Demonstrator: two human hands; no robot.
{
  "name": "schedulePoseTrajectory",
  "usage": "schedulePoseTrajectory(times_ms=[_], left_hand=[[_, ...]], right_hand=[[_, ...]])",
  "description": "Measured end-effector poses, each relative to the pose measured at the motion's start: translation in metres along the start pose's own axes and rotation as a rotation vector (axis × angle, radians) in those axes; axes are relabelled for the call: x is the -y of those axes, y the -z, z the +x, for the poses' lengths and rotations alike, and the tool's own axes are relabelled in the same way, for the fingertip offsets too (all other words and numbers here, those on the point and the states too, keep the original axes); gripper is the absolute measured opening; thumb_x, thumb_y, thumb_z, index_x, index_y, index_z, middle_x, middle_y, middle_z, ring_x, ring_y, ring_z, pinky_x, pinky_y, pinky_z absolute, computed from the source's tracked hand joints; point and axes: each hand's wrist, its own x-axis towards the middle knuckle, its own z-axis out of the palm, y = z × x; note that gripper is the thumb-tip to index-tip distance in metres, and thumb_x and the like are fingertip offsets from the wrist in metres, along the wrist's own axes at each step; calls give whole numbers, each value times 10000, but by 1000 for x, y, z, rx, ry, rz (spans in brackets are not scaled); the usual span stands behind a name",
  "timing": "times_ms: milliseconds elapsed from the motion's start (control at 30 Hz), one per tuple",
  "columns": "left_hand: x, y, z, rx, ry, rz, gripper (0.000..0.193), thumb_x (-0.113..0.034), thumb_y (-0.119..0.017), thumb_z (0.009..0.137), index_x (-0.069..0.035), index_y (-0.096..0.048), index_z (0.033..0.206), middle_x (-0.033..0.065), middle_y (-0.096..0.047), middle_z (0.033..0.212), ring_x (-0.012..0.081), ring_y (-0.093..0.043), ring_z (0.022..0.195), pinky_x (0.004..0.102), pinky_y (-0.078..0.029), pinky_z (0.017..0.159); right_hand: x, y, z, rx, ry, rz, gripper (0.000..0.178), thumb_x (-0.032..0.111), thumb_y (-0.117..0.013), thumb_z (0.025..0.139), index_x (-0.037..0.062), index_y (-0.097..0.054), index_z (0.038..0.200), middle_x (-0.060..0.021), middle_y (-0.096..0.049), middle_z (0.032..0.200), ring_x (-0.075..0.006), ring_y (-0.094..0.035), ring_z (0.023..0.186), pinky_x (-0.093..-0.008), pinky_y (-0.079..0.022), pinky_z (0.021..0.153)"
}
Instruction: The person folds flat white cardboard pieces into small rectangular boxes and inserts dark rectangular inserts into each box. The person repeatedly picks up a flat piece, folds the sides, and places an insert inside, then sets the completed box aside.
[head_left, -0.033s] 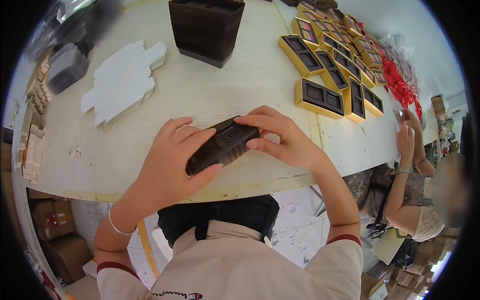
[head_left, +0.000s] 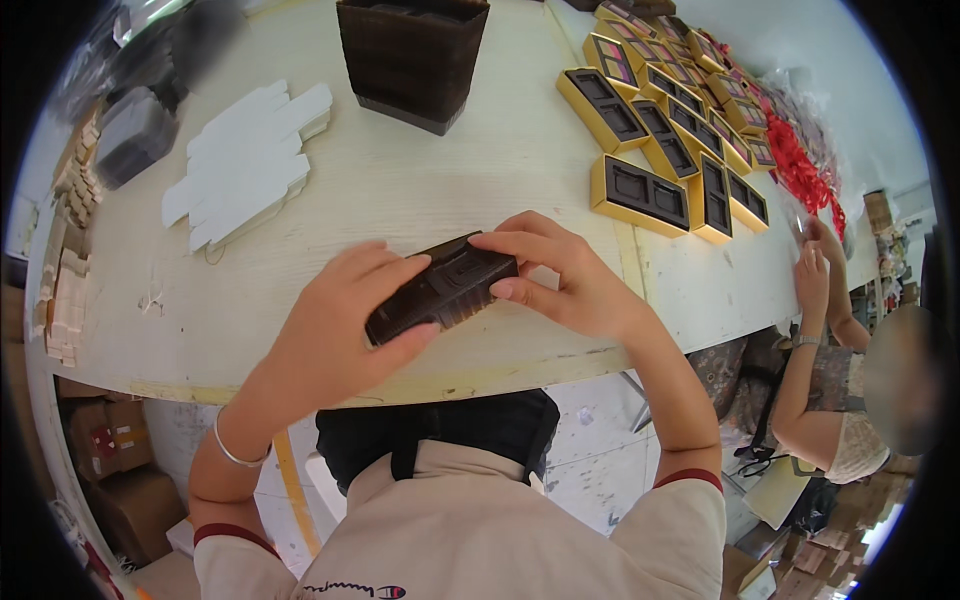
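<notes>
A small stack of dark plastic insert trays (head_left: 458,278) with square recesses lies tilted over the near part of the table. My left hand (head_left: 335,325) is closed around its left end, fingers on top and thumb along the near side. At the right end, my right hand (head_left: 572,280) grips it between the fingers and the thumb. Beyond it stands a tall nested stack of dark trays (head_left: 410,60). Gold boxes with black inserts, such as one open gold box (head_left: 610,203), are grouped to the right.
Flat white cartons (head_left: 240,165) are piled on the table (head_left: 500,150) at left. Farther left sit translucent grey trays (head_left: 135,135). Red shredded filler (head_left: 800,170) lies at the far right, near a co-worker's hands (head_left: 812,265). Brown cartons (head_left: 105,440) are below the left edge.
My left hand has shifted slightly left and toward me on the trays' left end. My right hand stays in place.
</notes>
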Motion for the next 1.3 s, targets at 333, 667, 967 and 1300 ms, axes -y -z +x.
schedulePoseTrajectory(times_ms=[333,667,967,1300], left_hand=[[0,-16,-10,4,8,54,491,-71,-654,825,-37,-544,1302,167,-469,1361,333,-576,1052,367,-480,876],[6,-6,-3,149,-93,180,579,-42,-614,819,-132,-494,1378,160,-441,1402,355,-537,1113,397,-478,918],[18,2,6,373,-106,97,639,-261,-674,826,-185,-449,1420,185,-293,1513,384,-460,1219,416,-405,1014],[31,-16,-3,340,-363,177,663,-494,-629,812,-228,-478,1401,169,-325,1489,362,-378,1305,571,-250,1096]], right_hand=[[1,-8,4,-28,231,-565,331,88,-680,836,23,-621,1155,-126,-621,859,-306,-614,688,-366,-485,593],[5,-15,0,17,266,-885,349,93,-672,826,31,-608,1164,-86,-604,804,-271,-603,690,-352,-470,580],[-3,0,-2,19,159,-558,428,78,-659,831,26,-574,1247,-138,-596,930,-307,-596,818,-383,-491,707],[5,-16,-11,-137,394,-737,409,289,-725,764,33,-569,1043,-245,-482,1244,-392,-484,1173,-471,-406,1000]])
